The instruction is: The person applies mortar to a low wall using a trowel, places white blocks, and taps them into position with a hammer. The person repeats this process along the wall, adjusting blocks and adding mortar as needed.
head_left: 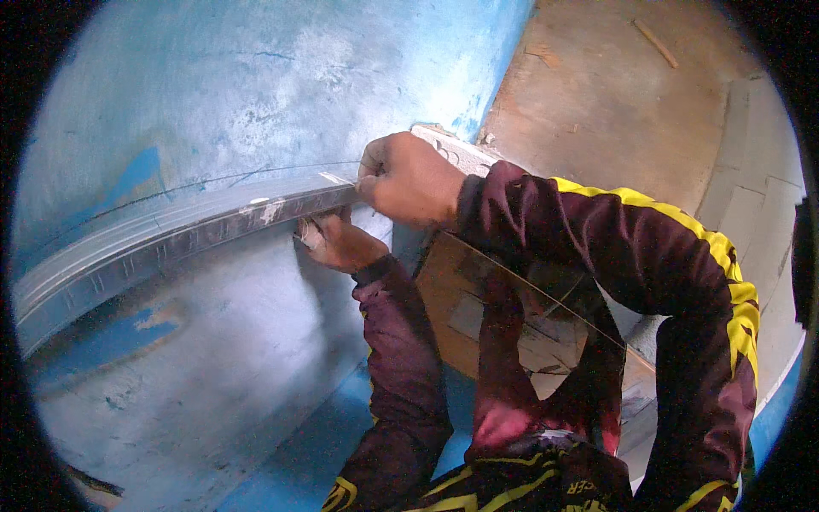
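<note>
A long grey metal channel (213,224) runs along the blue wall, with white smears near its right end. At that end my right hand (411,181) is closed, its thumb and fingertips pinched together against the channel. What sits in the pinch is too small to tell. Just below, my left hand (345,243) is closed under the channel's lower edge. A whitish bit (312,234) shows at its fingers, but its kind is unclear. From beneath my right wrist a thin pale string-like line (546,296) slants down to the right.
The worn blue wall (256,77) carries patches and a thin dark line above the channel. A white block-like piece (452,150) lies behind my right hand. A stick (655,44) rests on the brown floor (606,111). Pale boards (751,213) lie at right.
</note>
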A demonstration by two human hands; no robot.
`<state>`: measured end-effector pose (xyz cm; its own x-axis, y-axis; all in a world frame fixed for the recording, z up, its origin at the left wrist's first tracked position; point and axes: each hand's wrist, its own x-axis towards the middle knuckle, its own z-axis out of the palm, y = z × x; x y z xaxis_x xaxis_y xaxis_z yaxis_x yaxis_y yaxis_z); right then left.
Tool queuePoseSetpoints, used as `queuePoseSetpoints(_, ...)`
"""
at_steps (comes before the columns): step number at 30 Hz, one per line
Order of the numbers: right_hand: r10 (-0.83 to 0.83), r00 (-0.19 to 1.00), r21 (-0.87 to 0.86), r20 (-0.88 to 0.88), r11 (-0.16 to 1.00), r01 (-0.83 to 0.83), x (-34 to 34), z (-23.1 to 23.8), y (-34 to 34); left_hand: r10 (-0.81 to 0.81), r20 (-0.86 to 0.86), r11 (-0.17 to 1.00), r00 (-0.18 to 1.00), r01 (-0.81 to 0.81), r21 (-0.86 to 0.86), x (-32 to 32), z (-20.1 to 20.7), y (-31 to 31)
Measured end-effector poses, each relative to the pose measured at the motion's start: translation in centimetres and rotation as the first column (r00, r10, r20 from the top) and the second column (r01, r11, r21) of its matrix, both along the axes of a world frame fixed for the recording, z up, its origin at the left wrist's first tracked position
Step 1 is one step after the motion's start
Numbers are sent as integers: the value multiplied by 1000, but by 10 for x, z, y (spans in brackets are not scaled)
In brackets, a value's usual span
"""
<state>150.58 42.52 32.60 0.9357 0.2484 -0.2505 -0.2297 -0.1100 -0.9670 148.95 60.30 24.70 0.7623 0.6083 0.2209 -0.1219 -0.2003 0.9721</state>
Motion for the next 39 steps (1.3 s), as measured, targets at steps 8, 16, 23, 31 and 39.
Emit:
queuePoseSetpoints(8,-169,967,26,192,986,167,-13,7,8,-174,-38,755,984,158,637,5,-22,60)
queuePoseSetpoints(16,-173,967,-6,187,984,177,-10,1,9,-99,106,919,989,50,390,-5,12,20)
queuePoseSetpoints(23,-72,952,-36,298,996,86,13,6,17,-55,58,984,997,64,-168,-11,29,8)
queuePoseSetpoints(31,-24,917,-33,397,999,40,26,0,23,-2,111,999,994,7,-48,-6,36,-11)
queuePoseSetpoints(39,-43,933,48,358,998,27,26,-2,31,44,163,998,986,-49,28,-4,27,-2)
